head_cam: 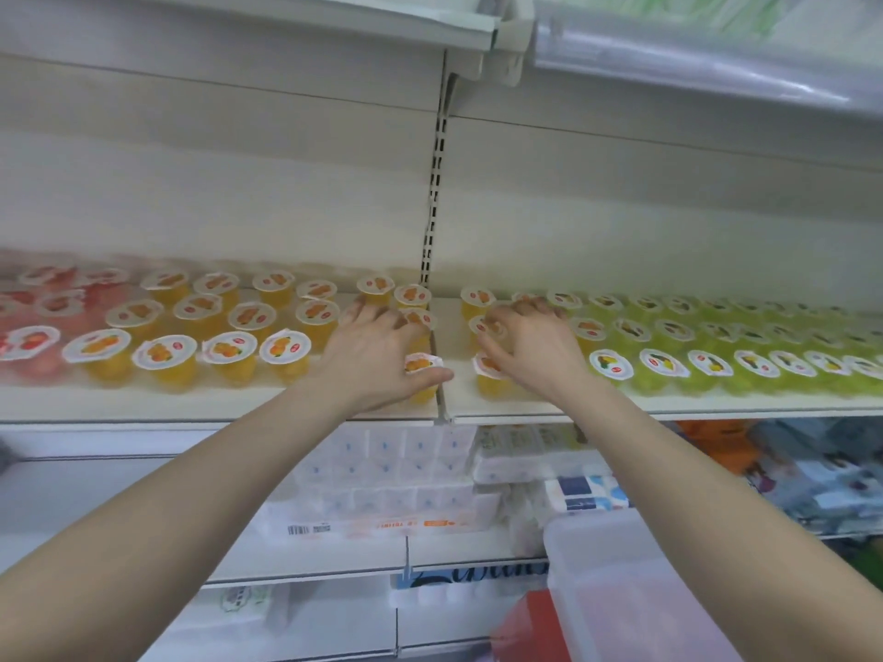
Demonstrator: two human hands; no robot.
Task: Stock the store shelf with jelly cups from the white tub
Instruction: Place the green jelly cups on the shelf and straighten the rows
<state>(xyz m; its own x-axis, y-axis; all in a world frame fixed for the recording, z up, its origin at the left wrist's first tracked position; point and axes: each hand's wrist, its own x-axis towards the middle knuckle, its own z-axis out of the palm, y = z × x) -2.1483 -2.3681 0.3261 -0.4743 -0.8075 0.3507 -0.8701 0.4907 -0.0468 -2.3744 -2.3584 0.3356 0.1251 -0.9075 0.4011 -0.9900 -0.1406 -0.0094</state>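
Note:
Rows of orange jelly cups stand on the white store shelf. My left hand lies spread over several orange cups near the shelf joint, fingers fairly straight, and one front cup sits between thumb and index finger. Just right of the joint, my right hand has its fingers curled round an orange cup, with another cup below the thumb. A corner of the white tub shows at the bottom right; its contents are hidden.
Red jelly cups fill the shelf's far left and green ones its right. A slotted upright divides the back panel. Another shelf hangs overhead. Tissue packs sit on the lower shelf, and something red lies beside the tub.

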